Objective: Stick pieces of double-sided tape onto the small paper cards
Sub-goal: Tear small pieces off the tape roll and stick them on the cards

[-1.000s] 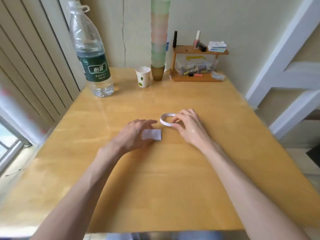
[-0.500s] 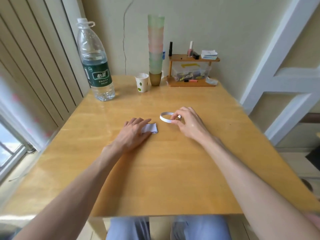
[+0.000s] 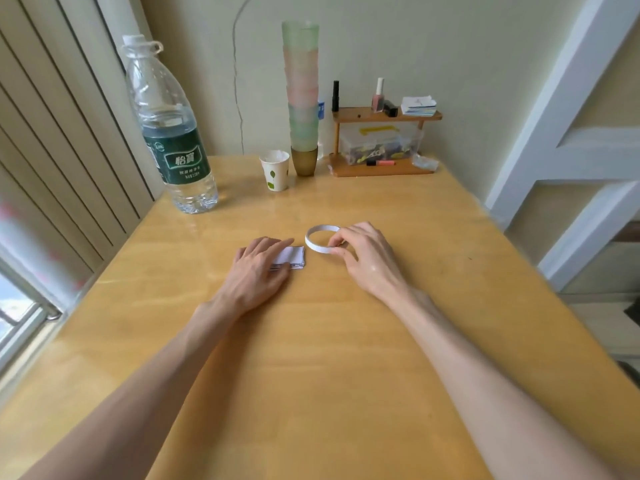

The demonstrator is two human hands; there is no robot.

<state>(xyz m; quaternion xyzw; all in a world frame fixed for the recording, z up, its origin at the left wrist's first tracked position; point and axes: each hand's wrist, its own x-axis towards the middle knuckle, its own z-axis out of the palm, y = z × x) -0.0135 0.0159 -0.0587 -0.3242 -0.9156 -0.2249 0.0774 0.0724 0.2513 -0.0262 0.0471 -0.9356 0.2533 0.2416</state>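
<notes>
White paper is what I am working with: a small stack of paper cards [image 3: 294, 256] lies flat near the middle of the desk [image 3: 346, 341], and my left hand [image 3: 258, 268] rests flat on it, fingers spread, closed on nothing, only pinning it down. Just beside the stack, to its right, the tape roll [image 3: 317, 241] lies on its side on the desk, and my right hand [image 3: 367, 259] has a narrow grip on its near rim, thumb and forefinger pinching the band. I judge the step is finding the free end of the tape. I would keep the cards pinned, steady the roll, and peel a short length slowly so it does not fold on itself.
</notes>
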